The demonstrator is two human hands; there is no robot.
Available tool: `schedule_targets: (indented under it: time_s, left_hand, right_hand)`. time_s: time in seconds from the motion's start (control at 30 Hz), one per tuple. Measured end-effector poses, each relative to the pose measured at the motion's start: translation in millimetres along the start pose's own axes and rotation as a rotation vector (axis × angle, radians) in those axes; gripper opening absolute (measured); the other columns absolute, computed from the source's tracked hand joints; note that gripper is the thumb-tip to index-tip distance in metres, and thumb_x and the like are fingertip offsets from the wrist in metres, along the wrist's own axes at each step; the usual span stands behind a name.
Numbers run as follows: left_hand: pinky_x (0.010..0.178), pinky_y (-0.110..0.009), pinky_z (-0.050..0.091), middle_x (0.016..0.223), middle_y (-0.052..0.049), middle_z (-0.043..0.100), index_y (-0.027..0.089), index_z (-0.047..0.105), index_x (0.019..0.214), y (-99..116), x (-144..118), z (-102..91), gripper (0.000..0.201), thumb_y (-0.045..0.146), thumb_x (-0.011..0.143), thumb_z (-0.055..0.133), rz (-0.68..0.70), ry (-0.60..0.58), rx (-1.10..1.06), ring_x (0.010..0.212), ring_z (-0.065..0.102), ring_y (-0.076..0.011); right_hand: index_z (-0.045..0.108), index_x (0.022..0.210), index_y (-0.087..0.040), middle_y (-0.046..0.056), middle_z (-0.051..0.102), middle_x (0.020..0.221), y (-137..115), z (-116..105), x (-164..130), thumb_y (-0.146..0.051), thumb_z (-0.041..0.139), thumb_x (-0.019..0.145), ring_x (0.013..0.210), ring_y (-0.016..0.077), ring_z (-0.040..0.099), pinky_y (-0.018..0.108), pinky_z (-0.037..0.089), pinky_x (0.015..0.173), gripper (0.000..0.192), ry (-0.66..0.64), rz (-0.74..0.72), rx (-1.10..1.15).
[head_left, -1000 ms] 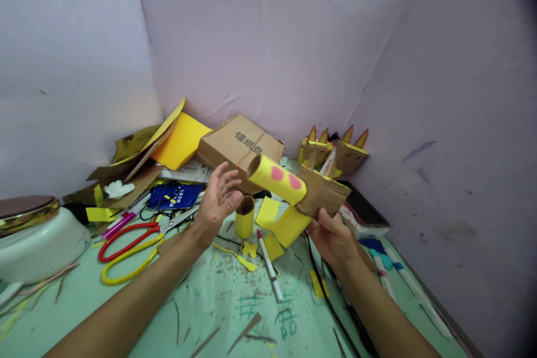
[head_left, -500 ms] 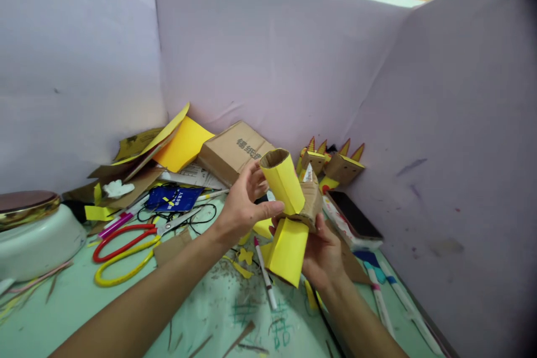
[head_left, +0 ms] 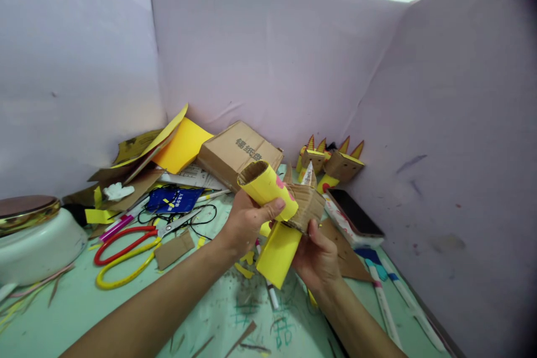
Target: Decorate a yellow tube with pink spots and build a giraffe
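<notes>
Both my hands hold a cardboard craft figure above the green table (head_left: 75,313). My left hand (head_left: 245,222) grips its upper yellow paper tube (head_left: 264,185), which has pink spots and points up and left. My right hand (head_left: 316,254) holds the brown corrugated cardboard body (head_left: 308,206) from below. A second yellow tube (head_left: 277,251) hangs down from the body between my hands. A white marker (head_left: 272,293) lies on the table under the figure.
Red and yellow scissors (head_left: 126,251) lie at the left, near a white bowl (head_left: 37,240). A cardboard box (head_left: 239,151) and yellow sheets (head_left: 182,142) sit at the back. Finished cardboard figures (head_left: 335,162), a phone (head_left: 354,212) and markers (head_left: 384,302) lie to the right. Purple partition walls surround the table.
My left hand came from open in the air to grip the upper yellow tube. The figure was turned and the tube now tilts left, with its pink spots partly visible again.
</notes>
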State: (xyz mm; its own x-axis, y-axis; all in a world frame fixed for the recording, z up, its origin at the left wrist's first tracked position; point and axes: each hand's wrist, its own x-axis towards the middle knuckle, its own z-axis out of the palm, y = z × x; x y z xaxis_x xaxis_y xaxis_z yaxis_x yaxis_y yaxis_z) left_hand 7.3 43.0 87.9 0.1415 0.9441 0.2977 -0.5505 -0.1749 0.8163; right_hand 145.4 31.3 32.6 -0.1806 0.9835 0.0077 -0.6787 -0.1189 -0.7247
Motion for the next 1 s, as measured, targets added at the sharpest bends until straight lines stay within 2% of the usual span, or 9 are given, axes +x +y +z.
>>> schedule_targets:
  time_s: [0.17,0.3,0.43,0.57,0.67,0.77,0.83,0.93,1.0]
  left_hand:
    - [0.08,-0.034,0.05,0.081,-0.004,0.07,0.015,0.067,0.09,-0.3,-2.3,6.9,0.032,0.03,0.064,0.079,-0.011,0.047,-0.011,0.081,0.064,-0.0212]
    - [0.082,-0.034,0.05,0.086,-0.003,0.07,0.016,0.067,0.09,-2.5,-4.5,12.0,0.029,0.029,0.067,0.077,-0.027,0.037,-0.046,0.084,0.064,-0.0207]
    - [0.083,-0.036,0.049,0.083,-0.004,0.07,0.016,0.066,0.09,-4.8,-1.8,6.6,0.03,0.032,0.068,0.077,0.008,-0.013,0.011,0.083,0.064,-0.0219]
    - [0.098,-0.039,0.042,0.115,-0.01,0.064,0.018,0.057,0.112,2.9,6.0,-7.1,0.06,0.036,0.061,0.082,0.089,-0.135,0.08,0.113,0.056,-0.029]
    - [0.104,-0.038,0.037,0.133,-0.01,0.052,0.023,0.045,0.126,22.4,10.2,-14.0,0.076,0.041,0.061,0.08,0.21,-0.073,0.102,0.129,0.042,-0.0293]
    - [0.091,-0.036,0.046,0.125,-0.01,0.055,0.023,0.045,0.125,49.2,9.9,-15.5,0.07,0.046,0.065,0.075,0.206,0.1,0.212,0.12,0.049,-0.0303]
    - [0.072,-0.034,0.051,0.115,-0.011,0.059,0.02,0.053,0.117,65.0,8.5,-15.9,0.064,0.053,0.065,0.071,0.091,0.21,0.332,0.105,0.057,-0.0307]
    - [0.053,-0.032,0.05,0.102,-0.012,0.064,0.019,0.06,0.108,78.2,6.9,-18.3,0.064,0.061,0.061,0.067,-0.105,0.211,0.466,0.087,0.062,-0.0306]
    - [0.047,-0.03,0.049,0.098,-0.012,0.066,0.019,0.063,0.105,79.9,6.4,-19.8,0.062,0.062,0.06,0.068,-0.157,0.185,0.528,0.08,0.063,-0.0287]
  right_hand:
    - [0.071,0.096,-0.031,0.0,0.075,0.101,-0.4,1.9,0.6,-0.048,0.073,0.064,0.106,0.0317,0.063,0.053,0.044,0.098,0.036,0.072,-0.078,-0.012]
    - [0.07,0.099,-0.033,-0.003,0.073,0.108,-2.1,4.9,0.6,-0.044,0.073,0.066,0.117,0.0285,0.057,0.049,0.041,0.104,0.035,0.05,-0.144,0.001]
    - [0.07,0.099,-0.033,-0.001,0.073,0.108,-3.0,2.6,1.5,-0.049,0.073,0.065,0.119,0.0318,0.055,0.054,0.04,0.103,0.038,0.031,-0.096,-0.037]
    - [0.071,0.096,-0.028,0.004,0.074,0.105,-5.6,-4.5,4.7,-0.057,0.067,0.067,0.114,0.0352,0.059,0.057,0.041,0.1,0.042,0.018,-0.038,-0.026]
    - [0.072,0.095,-0.024,0.009,0.075,0.099,-8.5,-5.6,6.4,-0.065,0.061,0.068,0.109,0.037,0.061,0.059,0.038,0.101,0.051,-0.01,-0.003,-0.05]
    - [0.069,0.1,-0.027,0.005,0.074,0.102,-10.1,-4.6,6.4,-0.054,0.07,0.065,0.111,0.0349,0.06,0.056,0.041,0.1,0.044,0.023,-0.115,-0.099]
    - [0.064,0.109,-0.029,0.004,0.071,0.11,-10.2,-8.3,6.6,-0.045,0.075,0.063,0.114,0.0328,0.058,0.053,0.042,0.099,0.049,0.031,-0.254,-0.184]
    - [0.06,0.115,-0.027,0.007,0.071,0.11,-8.6,-24.5,9.1,-0.038,0.079,0.059,0.112,0.0342,0.059,0.052,0.047,0.094,0.06,0.036,-0.405,-0.381]
    - [0.06,0.115,-0.025,0.008,0.072,0.103,-7.5,-37.3,12.1,-0.035,0.081,0.056,0.105,0.0357,0.062,0.052,0.049,0.09,0.063,0.052,-0.449,-0.502]
